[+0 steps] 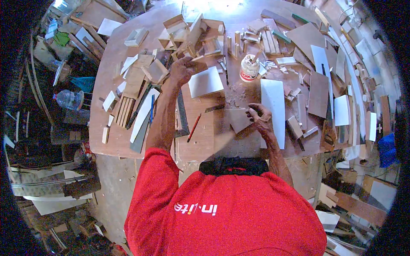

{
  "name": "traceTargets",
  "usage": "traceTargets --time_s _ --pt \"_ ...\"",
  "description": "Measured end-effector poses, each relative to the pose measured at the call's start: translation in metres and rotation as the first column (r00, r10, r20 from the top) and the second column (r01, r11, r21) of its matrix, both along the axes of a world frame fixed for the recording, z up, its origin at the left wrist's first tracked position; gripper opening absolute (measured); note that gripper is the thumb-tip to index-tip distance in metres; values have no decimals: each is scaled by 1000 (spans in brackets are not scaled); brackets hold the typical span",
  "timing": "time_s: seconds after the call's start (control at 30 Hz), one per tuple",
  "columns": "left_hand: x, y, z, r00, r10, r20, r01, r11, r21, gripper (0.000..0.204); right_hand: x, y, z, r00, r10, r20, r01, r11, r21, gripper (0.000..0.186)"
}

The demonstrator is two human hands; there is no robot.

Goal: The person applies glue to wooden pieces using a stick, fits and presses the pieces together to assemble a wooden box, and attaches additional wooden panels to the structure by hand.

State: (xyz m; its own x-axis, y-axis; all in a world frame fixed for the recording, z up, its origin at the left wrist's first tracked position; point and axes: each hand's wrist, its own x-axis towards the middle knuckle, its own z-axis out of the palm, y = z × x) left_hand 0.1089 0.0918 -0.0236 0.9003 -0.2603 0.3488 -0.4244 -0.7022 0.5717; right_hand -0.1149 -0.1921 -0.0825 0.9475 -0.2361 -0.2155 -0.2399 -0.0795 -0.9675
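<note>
My left hand [183, 70] is raised over the back middle of the table with its fingers closed on a thin wooden piece [198, 58], beside small open wooden boxes [174, 24]. A white panel [206, 82] lies just below it. My right hand [259, 115] grips the upper right edge of a square brown board [237, 123] at the middle right. Above that hand stands a white glue pot [249, 68] with a stick in it, and a long white panel [272, 113] lies beside it. A red pencil [194, 128] lies between my forearms.
The wooden tabletop [198, 145] carries several offcuts, strips and panels on both sides. Stacked boards [127, 112] lie at left by a blue pencil [152, 109]. Beyond the table are a large plastic bottle [68, 101] at left, more scattered wood, and a blue object [386, 151] at right.
</note>
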Motion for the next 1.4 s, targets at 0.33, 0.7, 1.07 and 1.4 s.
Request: traceTargets --time_s 0.33,0.7,1.07,1.4 --pt "7 5 -20 984 49 -169 -57 997 -47 61 -41 -17 -10 999 -53 -4 53 997 53 21" --pt "6 11 -41 985 -114 -129 75 958 -276 53 -70 -39 -16 996 -80 -48 78 995 -56 20" --pt "13 10 -53 967 -162 -199 77 922 -379 49 -84 -36 -1 983 -143 -114 127 982 -139 22" --pt "3 2 -40 946 -113 -303 24 958 -285 58 -81 -43 -20 991 -66 -116 50 989 -140 26"
